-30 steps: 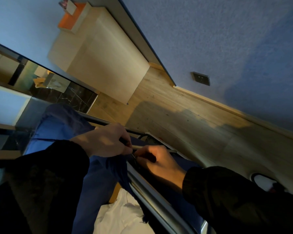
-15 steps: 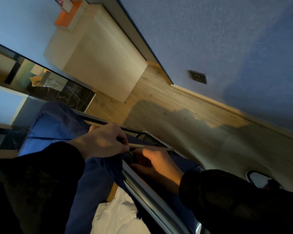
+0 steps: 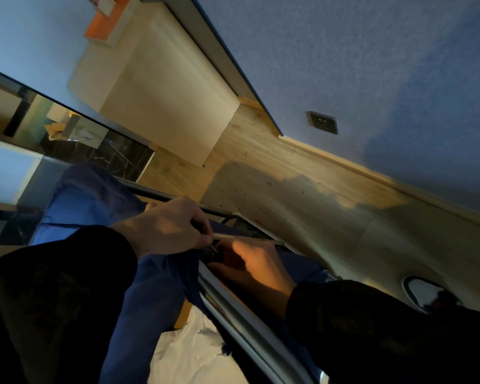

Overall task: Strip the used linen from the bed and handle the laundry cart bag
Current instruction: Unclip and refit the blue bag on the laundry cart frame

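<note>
The blue laundry cart bag (image 3: 139, 295) hangs from the cart's metal frame (image 3: 233, 314); the head view is tilted. My left hand (image 3: 166, 228) grips the bag's top edge where it meets a thin frame rod at the corner. My right hand (image 3: 255, 268) is close beside it on the other side of the thick rail, fingers curled and pinching something small at the bag's edge; what exactly is hidden in shadow. White linen (image 3: 189, 356) lies bunched inside the bag, below the rail.
A wooden floor (image 3: 302, 200) runs past the cart. A light wooden cabinet (image 3: 164, 87) stands against the blue wall (image 3: 372, 65) with a dark socket (image 3: 322, 122). A mirror or glass panel (image 3: 53, 128) is at left. A shoe (image 3: 427, 295) shows at right.
The view has drifted slightly. Both hands stay at the same corner of the bag; my right hand's fingers have shifted a little at the bag's edge.
</note>
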